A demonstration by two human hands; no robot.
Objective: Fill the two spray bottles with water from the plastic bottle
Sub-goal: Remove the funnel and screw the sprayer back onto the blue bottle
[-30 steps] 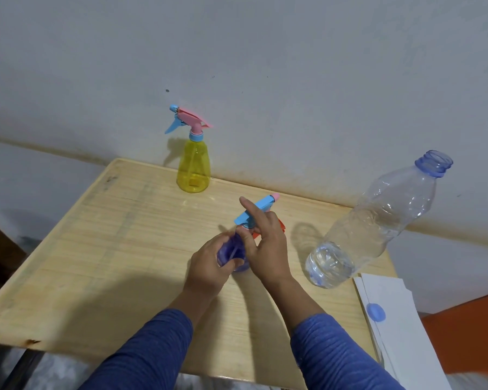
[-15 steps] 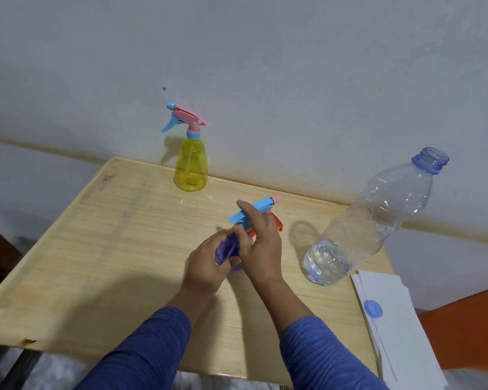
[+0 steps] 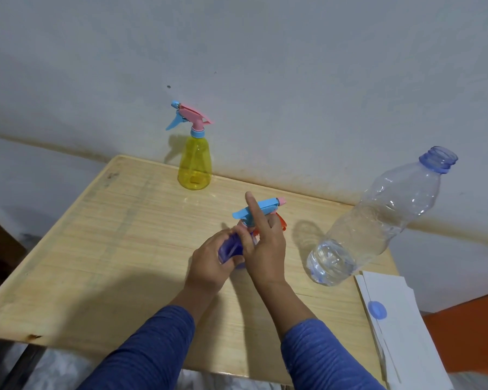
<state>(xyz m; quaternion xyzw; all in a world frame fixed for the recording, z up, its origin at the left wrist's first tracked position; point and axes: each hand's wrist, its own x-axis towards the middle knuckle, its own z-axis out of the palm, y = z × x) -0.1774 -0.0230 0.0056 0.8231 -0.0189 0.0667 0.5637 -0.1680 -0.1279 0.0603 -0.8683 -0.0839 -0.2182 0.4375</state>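
Observation:
A purple spray bottle stands at the middle of the wooden table. My left hand grips its body. My right hand holds its blue and orange spray head at the neck, index finger pointing up. A yellow spray bottle with a pink and blue head stands upright by the wall at the back. The clear plastic bottle, uncapped, stands to the right with a little water at its bottom.
White paper sheets lie at the table's right front corner with the blue bottle cap on them. A grey wall runs behind the table. An orange surface shows at the lower right.
Both hands stay on the purple bottle; the right hand has shifted slightly around the spray head. The view has drifted a little.

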